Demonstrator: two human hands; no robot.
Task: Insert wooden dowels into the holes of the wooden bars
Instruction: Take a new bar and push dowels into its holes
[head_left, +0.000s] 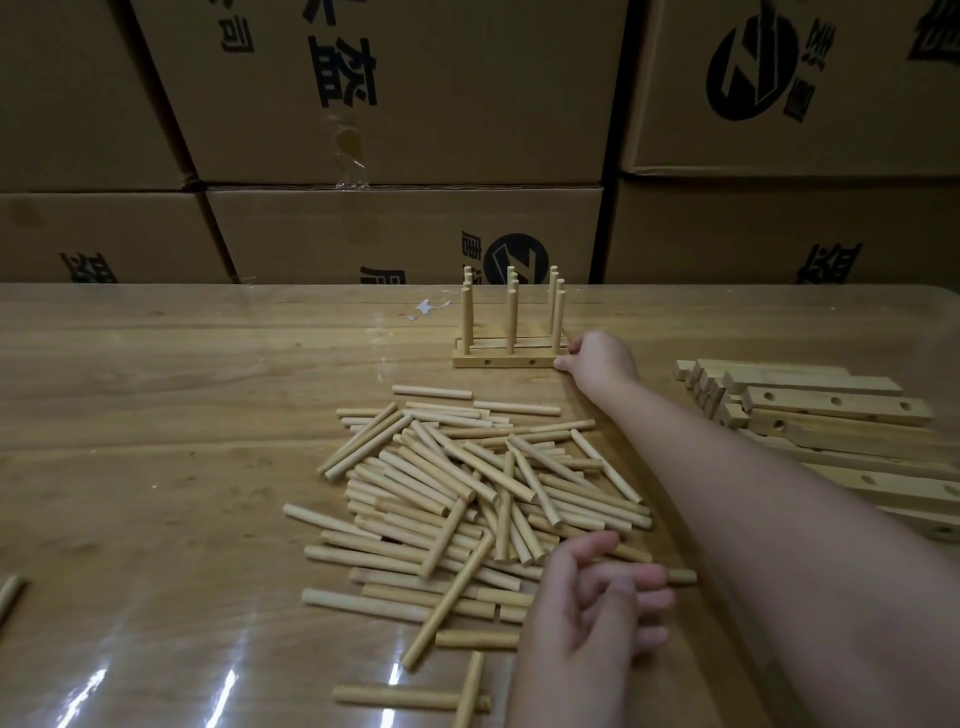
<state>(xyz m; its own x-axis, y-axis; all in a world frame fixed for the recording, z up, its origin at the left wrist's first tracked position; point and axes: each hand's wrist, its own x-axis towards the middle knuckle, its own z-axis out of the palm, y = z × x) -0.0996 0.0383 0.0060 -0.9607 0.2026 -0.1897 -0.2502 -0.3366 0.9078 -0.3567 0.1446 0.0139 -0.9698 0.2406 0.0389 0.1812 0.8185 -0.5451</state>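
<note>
I see the right hand (597, 358) stretched out to the right end of the pale wooden bars (504, 361), which lie side by side at the far centre of the glossy wooden table (182, 389). Its fingers touch the front bar's end; whether they grip it I cannot tell. Upright round wooden dowels (511, 322) stand in the bars' top holes. The left hand (597, 608) hangs with loosely curled fingers over the loose heap of light wooden dowels (467, 483); I cannot tell if it holds one. A stack of drilled wooden bars (831, 410) lies to the right. The closed brown cardboard boxes (405, 228) behind hide their contents.
</note>
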